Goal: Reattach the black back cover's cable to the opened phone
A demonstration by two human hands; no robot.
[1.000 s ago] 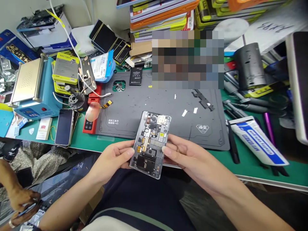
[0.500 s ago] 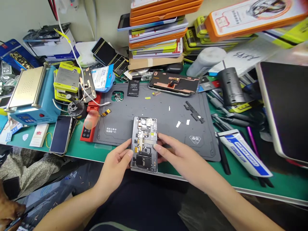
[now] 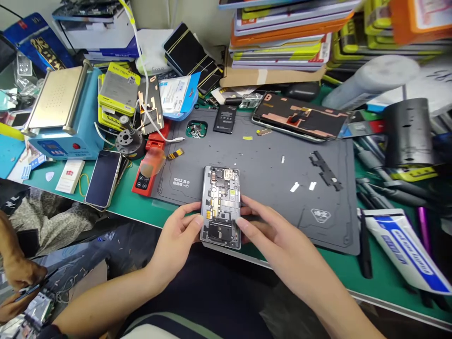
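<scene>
Between my two hands is an opened smartphone frame (image 3: 221,207), its inner parts facing up. My left hand (image 3: 178,233) grips its left edge, with the thumb near the lower left side. On the opposite edge, my right hand (image 3: 270,230) closes with the thumb on the rim and the other fingers partly hidden behind. The phone is held over the near edge of a dark grey work mat (image 3: 247,165). Beyond it on the mat lie a black battery (image 3: 225,118), a removed phone back panel (image 3: 300,117) and a black bracket (image 3: 325,170).
A blue heating machine (image 3: 67,113), yellow battery boxes (image 3: 118,89) and a phone (image 3: 103,179) stand at left. Stacked boxes (image 3: 278,47) rise behind. At right are a tube (image 3: 406,249), a black cylinder (image 3: 407,132) and tools. Another person's hand (image 3: 24,270) is at lower left.
My view has turned to the left, so the bench items appear shifted right, and more of the other person's hands shows. Both hands still hold the phone frame.
</scene>
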